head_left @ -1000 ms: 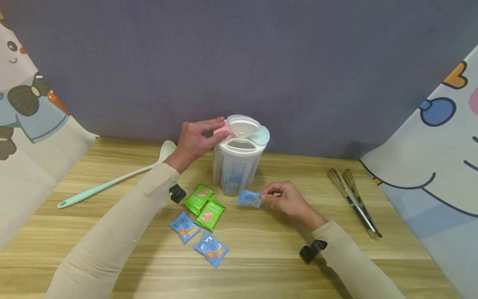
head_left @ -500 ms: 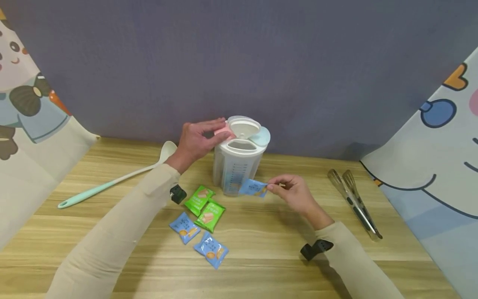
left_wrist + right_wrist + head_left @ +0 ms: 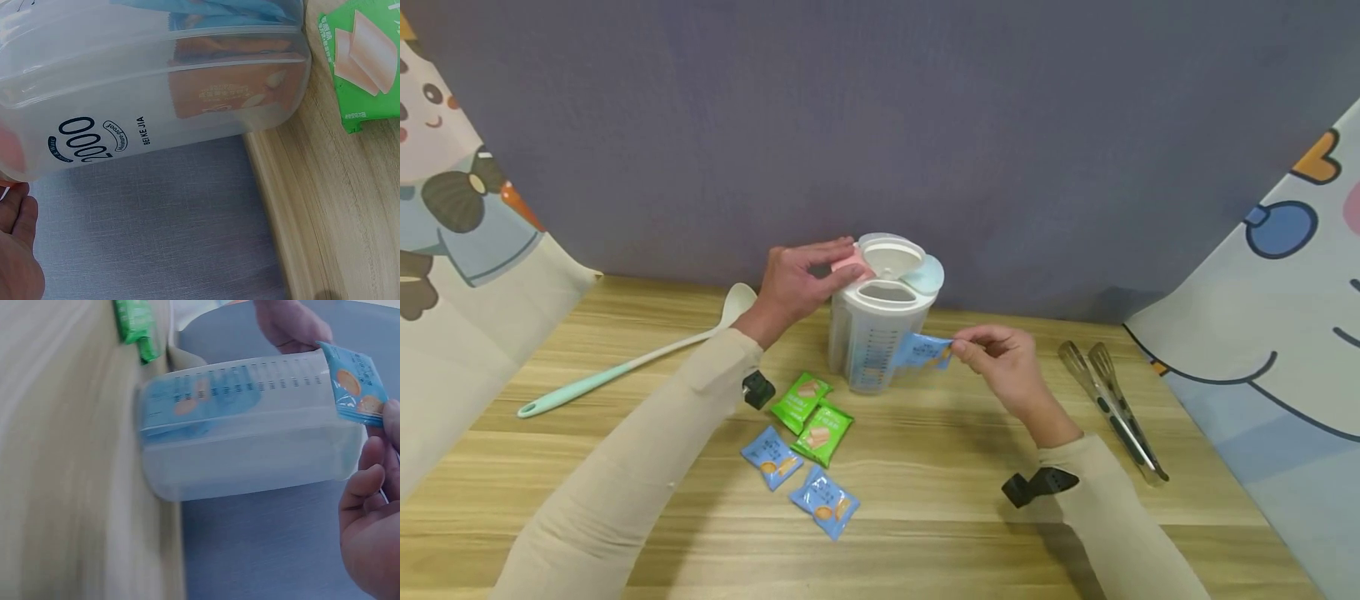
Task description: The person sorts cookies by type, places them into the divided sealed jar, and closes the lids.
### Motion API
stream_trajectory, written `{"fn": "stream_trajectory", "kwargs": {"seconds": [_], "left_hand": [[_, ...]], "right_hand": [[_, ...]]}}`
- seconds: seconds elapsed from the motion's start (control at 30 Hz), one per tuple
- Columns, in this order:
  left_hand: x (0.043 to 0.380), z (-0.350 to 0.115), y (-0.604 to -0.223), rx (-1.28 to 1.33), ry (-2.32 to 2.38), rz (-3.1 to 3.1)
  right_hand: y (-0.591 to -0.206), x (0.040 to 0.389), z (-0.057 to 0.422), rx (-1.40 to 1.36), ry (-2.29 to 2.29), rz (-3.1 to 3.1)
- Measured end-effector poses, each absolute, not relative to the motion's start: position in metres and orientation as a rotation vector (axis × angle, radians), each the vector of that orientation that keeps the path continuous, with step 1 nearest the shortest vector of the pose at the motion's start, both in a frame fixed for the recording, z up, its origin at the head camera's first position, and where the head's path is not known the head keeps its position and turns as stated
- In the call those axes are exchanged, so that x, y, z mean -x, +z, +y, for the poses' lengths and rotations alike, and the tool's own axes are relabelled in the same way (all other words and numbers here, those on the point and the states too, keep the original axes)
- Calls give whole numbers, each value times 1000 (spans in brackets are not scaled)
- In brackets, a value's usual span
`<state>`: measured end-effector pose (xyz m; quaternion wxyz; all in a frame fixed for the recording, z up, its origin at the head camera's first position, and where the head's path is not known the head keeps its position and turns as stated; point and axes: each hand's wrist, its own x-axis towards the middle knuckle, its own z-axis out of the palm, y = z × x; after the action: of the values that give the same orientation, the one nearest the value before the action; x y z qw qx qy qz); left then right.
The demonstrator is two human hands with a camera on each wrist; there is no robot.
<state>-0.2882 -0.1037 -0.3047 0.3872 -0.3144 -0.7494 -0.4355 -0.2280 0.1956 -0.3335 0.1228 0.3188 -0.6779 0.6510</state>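
Note:
In the head view a clear food storage container (image 3: pixel 872 342) with a white lid stands upright. The lid has a pink flap (image 3: pixel 850 265) and a light blue flap (image 3: pixel 927 275), and its front opening shows uncovered. My left hand (image 3: pixel 797 279) holds the lid at the pink flap, thumb in front and fingers behind. With thumb and fingertips my right hand (image 3: pixel 1003 367) pinches one end of a blue biscuit packet (image 3: pixel 925 351), raised beside the container's right side. In the right wrist view that packet (image 3: pixel 355 384) overlaps the container's top end. Blue and orange-brown packets (image 3: pixel 231 87) show through the container wall.
Two green wafer packets (image 3: pixel 802 402) and two blue biscuit packets (image 3: pixel 825 501) lie on the wooden table in front of the container. At the left lies a long spoon (image 3: pixel 625 367) with a mint handle. Metal tongs (image 3: pixel 1112 408) rest at the right. A grey wall panel (image 3: pixel 880 117) stands behind.
My right hand has lifted the blue biscuit packet from near the table at the container's base, up and slightly right. My left hand has stayed on the lid.

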Motion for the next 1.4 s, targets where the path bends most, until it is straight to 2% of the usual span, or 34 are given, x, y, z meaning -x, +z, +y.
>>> {"fn": "stream_trajectory", "kwargs": {"seconds": [0.63,0.9,1.4], "left_hand": [[287,-101,-304,804,-1094,-1928],[286,-99,-304,811,-1092,-1936],[286,-99,-304,805,-1103,-1928]], "right_hand": [[-287,245,189,-937,1917,-1727],[-279,253,184,-841,1934,-1721],[-264,261,168,-850,1722,-1893]]}}
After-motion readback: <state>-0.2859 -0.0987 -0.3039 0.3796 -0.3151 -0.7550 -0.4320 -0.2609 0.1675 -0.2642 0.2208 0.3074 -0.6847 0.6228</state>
